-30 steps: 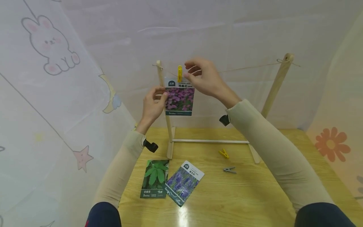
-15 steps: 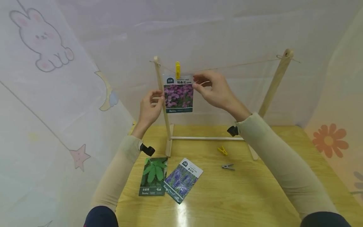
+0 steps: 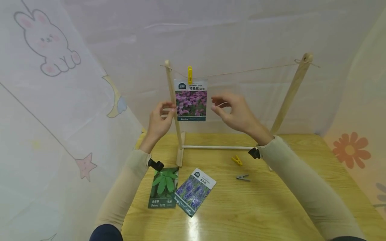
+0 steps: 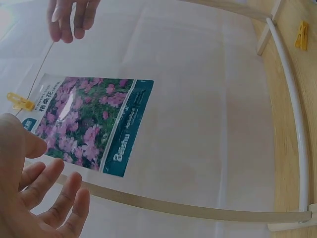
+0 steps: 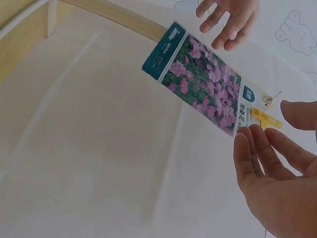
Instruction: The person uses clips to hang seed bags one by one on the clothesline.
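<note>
A seed packet (image 3: 191,103) with pink flowers hangs from a thin string (image 3: 241,71), clipped at its top edge by a yellow clothespin (image 3: 190,75). My left hand (image 3: 161,119) is beside the packet's left edge, fingers loosely bent and holding nothing. On the other side my right hand (image 3: 233,112) stands a little apart from the right edge, its fingers relaxed. In the left wrist view the packet (image 4: 89,121) lies beyond my spread fingers. The right wrist view has the clothespin (image 5: 266,119) just past my fingertips.
The string runs between two wooden posts (image 3: 291,93), joined low by a white rod (image 3: 218,147). On the wooden table (image 3: 229,211) lie a green-leaf packet (image 3: 164,187), a purple-flower packet (image 3: 195,192), a yellow clothespin (image 3: 237,160) and a grey one (image 3: 243,178).
My right hand has moved away from the clothespin, down and to the right, off the packet. The left hand has drawn slightly down beside the packet, which stays hanging.
</note>
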The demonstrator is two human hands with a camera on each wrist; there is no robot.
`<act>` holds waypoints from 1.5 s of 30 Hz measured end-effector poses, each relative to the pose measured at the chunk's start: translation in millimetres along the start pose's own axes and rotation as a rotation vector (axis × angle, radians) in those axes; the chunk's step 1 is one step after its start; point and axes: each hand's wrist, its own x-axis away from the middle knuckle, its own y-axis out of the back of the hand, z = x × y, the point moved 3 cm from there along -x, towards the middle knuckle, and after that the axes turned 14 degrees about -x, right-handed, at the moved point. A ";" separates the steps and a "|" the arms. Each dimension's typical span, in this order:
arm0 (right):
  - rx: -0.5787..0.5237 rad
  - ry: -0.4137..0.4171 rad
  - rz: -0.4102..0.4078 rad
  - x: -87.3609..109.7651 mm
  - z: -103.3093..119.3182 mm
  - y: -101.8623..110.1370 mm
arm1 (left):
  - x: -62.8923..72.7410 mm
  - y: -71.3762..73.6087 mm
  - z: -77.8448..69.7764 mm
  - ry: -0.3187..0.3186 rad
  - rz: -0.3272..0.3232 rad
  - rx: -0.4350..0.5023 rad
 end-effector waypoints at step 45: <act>-0.056 -0.194 -0.097 118.4 -59.8 3.9 | 79.1 -21.1 77.1 0.145 0.079 -0.087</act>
